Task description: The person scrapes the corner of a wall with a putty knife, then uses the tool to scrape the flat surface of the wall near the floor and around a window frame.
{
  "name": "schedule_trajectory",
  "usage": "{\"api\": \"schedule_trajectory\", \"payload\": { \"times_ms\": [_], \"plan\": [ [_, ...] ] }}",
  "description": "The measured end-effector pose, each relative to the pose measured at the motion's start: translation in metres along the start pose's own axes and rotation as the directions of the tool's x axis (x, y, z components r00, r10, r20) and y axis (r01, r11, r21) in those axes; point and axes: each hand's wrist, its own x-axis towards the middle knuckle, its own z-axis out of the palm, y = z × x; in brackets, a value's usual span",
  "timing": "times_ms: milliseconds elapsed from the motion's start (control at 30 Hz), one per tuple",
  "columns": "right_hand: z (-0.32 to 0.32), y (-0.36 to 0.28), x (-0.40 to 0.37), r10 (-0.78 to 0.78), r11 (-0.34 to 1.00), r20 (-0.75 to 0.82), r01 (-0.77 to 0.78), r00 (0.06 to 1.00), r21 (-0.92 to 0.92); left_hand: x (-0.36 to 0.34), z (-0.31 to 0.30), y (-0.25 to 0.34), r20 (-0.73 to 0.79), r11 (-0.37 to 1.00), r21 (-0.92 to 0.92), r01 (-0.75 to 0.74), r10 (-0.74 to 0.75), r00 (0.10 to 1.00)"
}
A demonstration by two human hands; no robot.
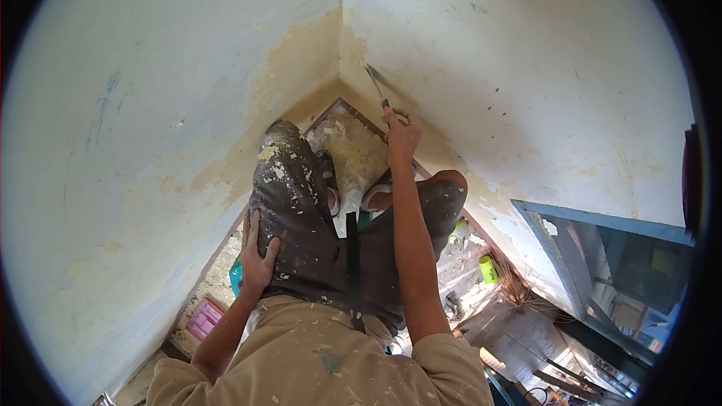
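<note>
Flecked fabric of the shirt [323, 353] lies nearest, with the left hand [257, 262] beyond it, resting on the left thigh of the dark trousers [301, 218], fingers extended, thumb apart, no tool in it. Farther out, past the right thigh, the right hand [404, 134] has its grip closed around the handle of a thin scraper [376, 84]. From that grip the scraper's long axis runs forward and slightly left, its tip by the right-hand wall [481, 68], just beside the corner [340, 53]; whether it touches, I cannot tell. The right hand is clearly the nearer one to that spot.
</note>
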Motion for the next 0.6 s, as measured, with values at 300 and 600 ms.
{"api": "schedule_trajectory", "payload": {
  "times_ms": [300,600],
  "plan": [
    [-0.073,-0.034,-0.057,0.097,0.962,0.183,-0.140,0.978,0.236,0.001,-0.004,0.005,0.017,1.000,0.015,-0.018,0.017,1.000],
    [0.011,-0.016,-0.012,-0.091,0.996,0.056,0.090,0.994,0.015,0.003,-0.005,-0.002,0.007,0.999,-0.020,-0.035,0.036,0.999]
  ]
}}
